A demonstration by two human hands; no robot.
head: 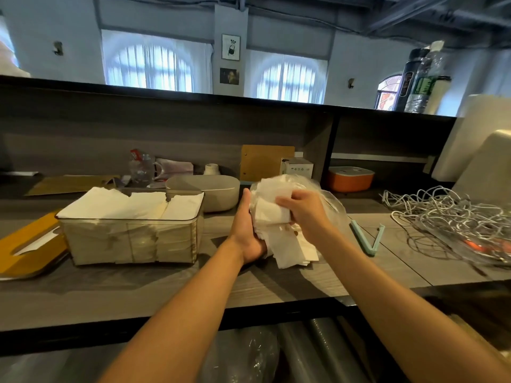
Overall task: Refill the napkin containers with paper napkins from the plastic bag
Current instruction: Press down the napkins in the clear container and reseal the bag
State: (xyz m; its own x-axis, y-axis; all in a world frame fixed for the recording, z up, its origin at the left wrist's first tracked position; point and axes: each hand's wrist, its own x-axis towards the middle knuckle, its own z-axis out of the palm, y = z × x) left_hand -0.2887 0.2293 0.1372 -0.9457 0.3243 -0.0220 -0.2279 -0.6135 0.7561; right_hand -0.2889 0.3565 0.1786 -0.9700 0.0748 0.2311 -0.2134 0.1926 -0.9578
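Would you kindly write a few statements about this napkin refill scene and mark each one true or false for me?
1. Both hands hold the stack of napkins. True: the left hand supports it from the side and below, and the right hand grips it from above.
2. The clear container is empty. False: it already holds white napkins up to its rim.
3. The plastic bag lies behind the hands. True.
4. The tangle of white cables is left of the container. False: it lies far to the right.
5. An orange box sits on the counter near the back wall. True.
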